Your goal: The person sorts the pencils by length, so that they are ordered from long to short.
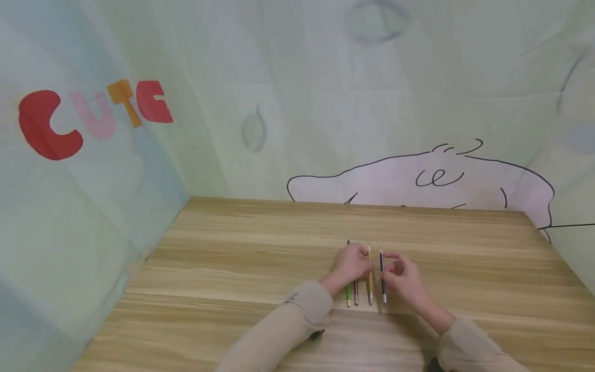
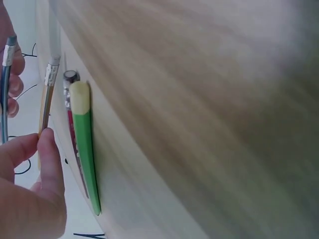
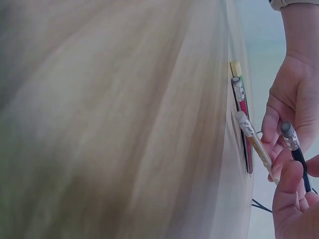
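Observation:
Near the middle of the table, my left hand [image 1: 352, 262] pinches a yellow pencil [image 2: 48, 97] between thumb and fingertip, its eraser end toward me. Just to its right, my right hand [image 1: 406, 280] holds a dark pencil [image 3: 298, 157] with a metal ferrule and grey eraser, roughly parallel to the yellow one. A green pencil [image 2: 85, 142] with a pale yellow end lies on the table to the left, partly under my left hand. Beside it rests a dark red pencil [image 3: 243, 106] with a metal ferrule; the left hand covers its upper part in the head view.
The wood-grain table [image 1: 223, 258] reaches back to a printed cloth wall [image 1: 307, 129] bearing a cartoon animal outline. Another cloth wall with the letters CUTE [image 1: 51, 126] stands along the left edge.

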The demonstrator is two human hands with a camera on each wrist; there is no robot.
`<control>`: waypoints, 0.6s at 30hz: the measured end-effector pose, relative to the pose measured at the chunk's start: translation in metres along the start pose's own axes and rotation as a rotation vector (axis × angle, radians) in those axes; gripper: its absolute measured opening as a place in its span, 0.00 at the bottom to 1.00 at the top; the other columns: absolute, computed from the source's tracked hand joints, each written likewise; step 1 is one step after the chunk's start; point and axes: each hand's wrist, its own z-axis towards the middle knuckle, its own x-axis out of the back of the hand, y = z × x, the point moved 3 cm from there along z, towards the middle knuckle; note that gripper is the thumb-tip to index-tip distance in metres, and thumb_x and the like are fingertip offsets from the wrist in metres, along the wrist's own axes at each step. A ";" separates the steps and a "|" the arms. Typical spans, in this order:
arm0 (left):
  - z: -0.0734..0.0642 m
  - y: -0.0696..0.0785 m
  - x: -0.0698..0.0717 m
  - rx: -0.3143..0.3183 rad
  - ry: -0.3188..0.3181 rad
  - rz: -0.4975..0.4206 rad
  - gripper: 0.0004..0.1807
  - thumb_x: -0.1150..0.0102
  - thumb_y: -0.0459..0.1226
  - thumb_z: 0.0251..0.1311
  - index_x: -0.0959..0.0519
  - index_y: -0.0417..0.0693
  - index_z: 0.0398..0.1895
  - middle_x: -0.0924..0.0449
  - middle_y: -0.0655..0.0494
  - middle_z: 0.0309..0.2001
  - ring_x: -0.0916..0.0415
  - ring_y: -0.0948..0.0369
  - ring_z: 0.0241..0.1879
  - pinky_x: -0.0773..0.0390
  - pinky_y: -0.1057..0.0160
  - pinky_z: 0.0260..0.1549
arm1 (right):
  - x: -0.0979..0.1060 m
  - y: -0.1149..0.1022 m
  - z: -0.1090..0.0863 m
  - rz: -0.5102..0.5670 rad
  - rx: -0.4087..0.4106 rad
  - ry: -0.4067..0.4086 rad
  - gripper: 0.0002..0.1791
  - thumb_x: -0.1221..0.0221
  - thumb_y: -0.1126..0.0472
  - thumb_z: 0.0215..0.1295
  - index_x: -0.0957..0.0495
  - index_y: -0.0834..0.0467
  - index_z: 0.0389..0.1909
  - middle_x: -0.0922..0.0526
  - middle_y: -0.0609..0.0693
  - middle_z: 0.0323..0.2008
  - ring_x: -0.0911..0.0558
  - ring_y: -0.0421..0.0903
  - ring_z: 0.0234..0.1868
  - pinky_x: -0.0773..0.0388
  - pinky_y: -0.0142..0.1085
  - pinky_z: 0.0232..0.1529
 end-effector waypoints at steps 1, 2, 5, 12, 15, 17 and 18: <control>0.001 0.000 -0.002 0.003 0.004 0.013 0.17 0.37 0.32 0.43 0.25 0.42 0.40 0.23 0.57 0.22 0.27 0.66 0.18 0.27 0.73 0.18 | 0.001 0.000 0.000 -0.001 0.002 0.003 0.27 0.49 0.75 0.50 0.39 0.67 0.54 0.27 0.54 0.27 0.29 0.37 0.20 0.28 0.28 0.20; 0.001 0.000 -0.003 0.001 0.009 0.022 0.17 0.37 0.32 0.43 0.24 0.42 0.40 0.23 0.57 0.21 0.27 0.66 0.18 0.27 0.73 0.18 | 0.002 0.000 0.000 -0.003 0.002 0.006 0.27 0.49 0.75 0.50 0.39 0.67 0.54 0.27 0.54 0.27 0.29 0.37 0.20 0.28 0.28 0.20; 0.003 0.001 -0.007 -0.004 0.011 0.056 0.17 0.36 0.32 0.43 0.24 0.42 0.40 0.24 0.58 0.20 0.28 0.67 0.17 0.27 0.74 0.18 | 0.004 0.000 0.000 -0.008 0.000 0.015 0.26 0.49 0.75 0.50 0.39 0.67 0.54 0.27 0.53 0.27 0.29 0.37 0.20 0.28 0.29 0.20; 0.003 0.003 -0.010 -0.016 0.031 0.134 0.16 0.36 0.35 0.43 0.23 0.43 0.39 0.25 0.59 0.19 0.30 0.67 0.16 0.30 0.74 0.17 | 0.008 0.001 0.000 -0.009 -0.006 0.019 0.26 0.50 0.75 0.51 0.39 0.67 0.54 0.28 0.52 0.25 0.29 0.37 0.20 0.27 0.29 0.20; 0.004 0.004 -0.011 -0.016 0.037 0.174 0.15 0.36 0.36 0.43 0.23 0.44 0.38 0.26 0.60 0.20 0.31 0.67 0.16 0.31 0.74 0.17 | 0.008 0.002 0.000 -0.015 -0.009 0.019 0.26 0.50 0.74 0.52 0.39 0.67 0.54 0.28 0.52 0.26 0.29 0.37 0.20 0.27 0.28 0.21; 0.004 0.005 -0.011 -0.016 0.036 0.203 0.14 0.36 0.36 0.44 0.23 0.44 0.37 0.27 0.60 0.19 0.32 0.67 0.16 0.31 0.73 0.16 | 0.009 0.002 0.000 -0.023 -0.012 0.019 0.26 0.50 0.74 0.52 0.39 0.67 0.54 0.27 0.52 0.26 0.29 0.37 0.21 0.27 0.28 0.21; 0.004 0.005 -0.012 -0.014 0.038 0.220 0.13 0.37 0.36 0.44 0.24 0.44 0.36 0.28 0.60 0.19 0.33 0.66 0.16 0.32 0.73 0.16 | 0.009 0.002 0.000 -0.024 -0.012 0.019 0.26 0.50 0.74 0.52 0.39 0.67 0.55 0.27 0.52 0.26 0.29 0.37 0.21 0.27 0.28 0.21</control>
